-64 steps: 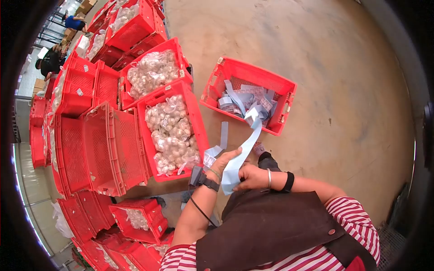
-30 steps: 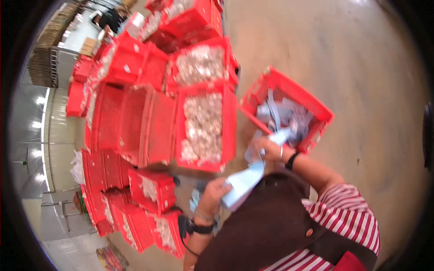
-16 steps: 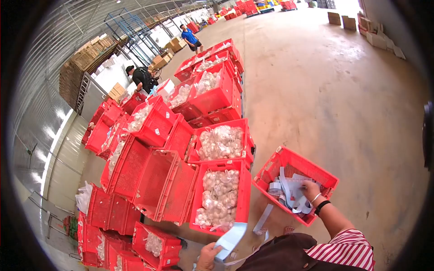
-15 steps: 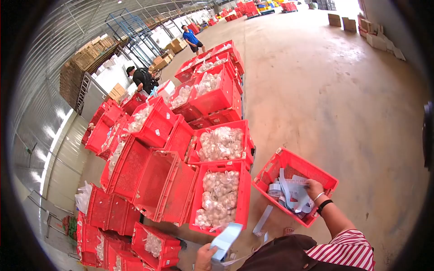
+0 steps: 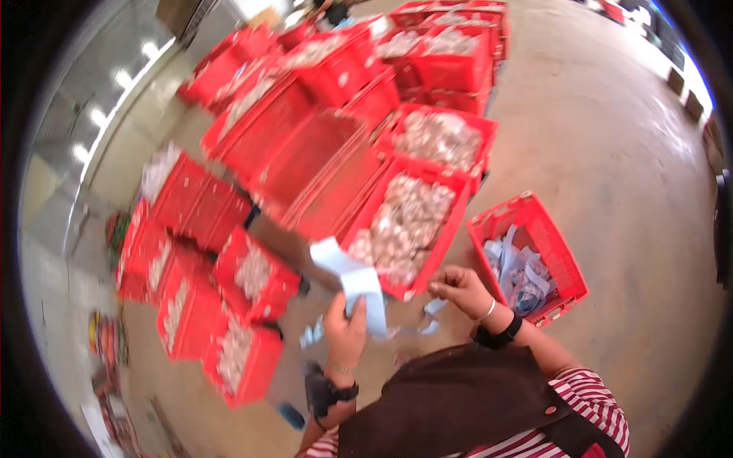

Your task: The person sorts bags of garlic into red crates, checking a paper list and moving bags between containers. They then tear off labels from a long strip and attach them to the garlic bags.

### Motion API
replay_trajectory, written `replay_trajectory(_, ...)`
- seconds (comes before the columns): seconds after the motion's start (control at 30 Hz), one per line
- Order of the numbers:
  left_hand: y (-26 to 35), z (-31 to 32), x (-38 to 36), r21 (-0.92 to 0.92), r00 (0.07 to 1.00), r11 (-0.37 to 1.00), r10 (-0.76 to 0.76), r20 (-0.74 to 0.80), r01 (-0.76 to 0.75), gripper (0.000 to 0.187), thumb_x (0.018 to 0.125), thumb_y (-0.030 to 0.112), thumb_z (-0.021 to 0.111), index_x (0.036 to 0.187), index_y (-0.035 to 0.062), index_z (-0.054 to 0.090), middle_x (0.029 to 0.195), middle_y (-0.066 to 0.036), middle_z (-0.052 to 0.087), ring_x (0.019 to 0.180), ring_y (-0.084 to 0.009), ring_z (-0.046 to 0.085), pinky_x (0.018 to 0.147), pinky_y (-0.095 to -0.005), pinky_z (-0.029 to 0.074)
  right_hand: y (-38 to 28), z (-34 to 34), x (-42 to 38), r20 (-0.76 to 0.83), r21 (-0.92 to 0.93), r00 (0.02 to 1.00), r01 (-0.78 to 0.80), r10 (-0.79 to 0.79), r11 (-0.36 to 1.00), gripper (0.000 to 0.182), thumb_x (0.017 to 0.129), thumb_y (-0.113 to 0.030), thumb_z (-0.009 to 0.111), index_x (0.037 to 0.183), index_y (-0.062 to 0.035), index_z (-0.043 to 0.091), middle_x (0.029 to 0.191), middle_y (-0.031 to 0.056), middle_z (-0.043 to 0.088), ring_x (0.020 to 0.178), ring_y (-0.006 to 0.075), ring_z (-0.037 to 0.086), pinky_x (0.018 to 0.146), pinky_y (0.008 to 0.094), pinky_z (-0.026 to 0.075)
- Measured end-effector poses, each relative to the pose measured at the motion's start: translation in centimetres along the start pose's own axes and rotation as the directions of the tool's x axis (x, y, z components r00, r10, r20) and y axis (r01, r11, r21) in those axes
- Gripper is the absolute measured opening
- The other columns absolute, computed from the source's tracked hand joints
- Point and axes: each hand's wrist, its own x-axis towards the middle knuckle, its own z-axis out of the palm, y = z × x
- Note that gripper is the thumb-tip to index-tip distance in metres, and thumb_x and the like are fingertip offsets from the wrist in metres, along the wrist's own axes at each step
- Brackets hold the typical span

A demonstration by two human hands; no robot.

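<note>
My left hand (image 5: 347, 324) is closed on a light blue paper strip (image 5: 357, 278), which folds upward and away from my thumb. My right hand (image 5: 464, 291) is pinched beside the near corner of a red crate; whatever lies between its fingertips is too small and blurred to name. That produce crate (image 5: 455, 221) holds clear bags of whitish round produce (image 5: 408, 221). To the right, another red crate (image 5: 561, 263) stands on the floor with crumpled blue and white paper strips (image 5: 523, 275) inside. Loose paper scraps (image 5: 431, 317) show below my right hand.
Stacked red crates (image 5: 313, 168) fill the left and back, several with bagged produce. Lower crates (image 5: 248, 359) stand at the near left. Concrete floor (image 5: 611, 153) stretches along the right. A person in dark clothing (image 5: 334, 11) is partly visible at the top.
My right hand has left the paper-strip crate and moved left beside the produce crate. My left hand has risen with the blue strip. The view has turned and tilted down.
</note>
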Motion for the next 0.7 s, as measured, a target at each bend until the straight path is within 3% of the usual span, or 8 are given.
replay_trajectory(0.07,-3.5,-2.3,0.2,0.225,0.96,0.94,0.275,-0.053,-0.257,0.01,0.083,0.009,0.058,0.088,0.0007,0.057,0.071,-0.01,0.053,0.062,-0.0215,0.052,0.057,-0.0299,0.042,-1.2,4.5,0.7,0.072,0.14,0.997,-0.005,-0.006,0.99,0.018,0.083,-0.015,0.067,0.092,-0.0002,0.06,0.079,-0.0017,0.06,0.073,0.0065,0.054,0.065,0.023,0.045)
replay_trajectory(0.17,-4.7,-6.2,-0.4,0.357,0.926,0.876,0.37,-0.071,-0.323,0.011,0.079,0.008,0.059,0.09,0.0031,0.059,0.074,-0.013,0.052,0.065,-0.0313,0.053,0.057,-0.0346,0.044,-0.7,10.5,1.9,0.187,0.151,0.981,-0.089,0.06,0.984,0.03,0.082,-0.012,0.066,0.108,-0.0021,0.056,0.092,0.0019,0.06,0.085,0.0096,0.056,0.075,0.0244,0.047)
replay_trajectory(0.27,-7.2,-10.7,-2.5,0.429,0.962,0.873,0.27,-0.031,-0.231,0.016,0.077,0.007,0.059,0.093,0.0048,0.059,0.079,-0.012,0.054,0.07,-0.0316,0.056,0.058,-0.0388,0.046,1.5,17.3,2.8,0.36,0.089,0.927,-0.143,0.102,0.986,0.049,0.081,-0.011,0.067,0.125,-0.0036,0.044,0.108,0.0041,0.055,0.1,0.0117,0.052,0.086,0.0276,0.044)
replay_trajectory(0.3,-8.7,-11.9,-3.4,0.449,0.961,0.862,0.275,-0.022,-0.236,0.022,0.077,0.007,0.059,0.098,0.0066,0.06,0.084,-0.01,0.055,0.071,-0.0303,0.057,0.059,-0.0388,0.047,3.0,19.4,3.4,0.427,0.053,0.902,-0.105,0.073,0.993,0.061,0.08,-0.011,0.068,0.131,-0.0016,0.036,0.117,0.0083,0.049,0.109,0.0172,0.048,0.09,0.0313,0.044)
replay_trajectory(0.43,-13.0,-16.1,-5.8,0.428,0.974,0.879,0.227,0.017,-0.212,0.026,0.076,0.009,0.059,0.102,0.0083,0.061,0.084,-0.008,0.055,0.07,-0.0277,0.058,0.057,-0.0371,0.048,8.3,26.3,4.9,0.426,-0.053,0.877,-0.221,0.222,0.974,0.045,0.084,-0.013,0.064,0.122,-0.001,0.044,0.104,0.002,0.055,0.094,0.0095,0.052,0.081,0.0258,0.045)
replay_trajectory(0.53,-15.1,-18.2,-7.3,0.421,0.996,0.902,0.089,0.028,-0.093,0.021,0.075,0.004,0.059,0.095,0.005,0.063,0.078,-0.008,0.054,0.064,-0.0266,0.057,0.056,-0.0359,0.046,10.8,29.5,6.2,0.322,0.067,0.887,-0.369,0.33,0.927,0.027,0.088,-0.013,0.059,0.112,-0.0013,0.052,0.093,-0.0026,0.056,0.083,0.0048,0.051,0.073,0.0226,0.044)
replay_trajectory(0.6,-17.4,-18.8,-8.1,0.414,0.989,0.898,0.135,0.063,-0.149,0.027,0.074,0.007,0.062,0.101,0.0058,0.061,0.079,-0.009,0.054,0.064,-0.0258,0.057,0.056,-0.0349,0.047,11.5,29.9,7.5,0.249,0.079,0.849,-0.498,0.466,0.864,0.017,0.091,-0.013,0.053,0.103,-0.0017,0.058,0.084,-0.0048,0.057,0.077,0.0038,0.051,0.07,0.0212,0.044)
replay_trajectory(0.7,-19.2,-18.2,-8.9,0.288,0.996,0.958,-0.03,0.079,0.006,0.048,0.072,0.014,0.068,0.116,0.0054,0.051,0.086,-0.009,0.056,0.072,-0.0242,0.058,0.06,-0.0332,0.048,10.1,30.1,9.4,0.126,0.067,0.914,-0.396,0.386,0.916,0.016,0.092,-0.012,0.051,0.099,-0.0025,0.062,0.084,-0.0029,0.062,0.075,0.0042,0.055,0.069,0.0213,0.046)
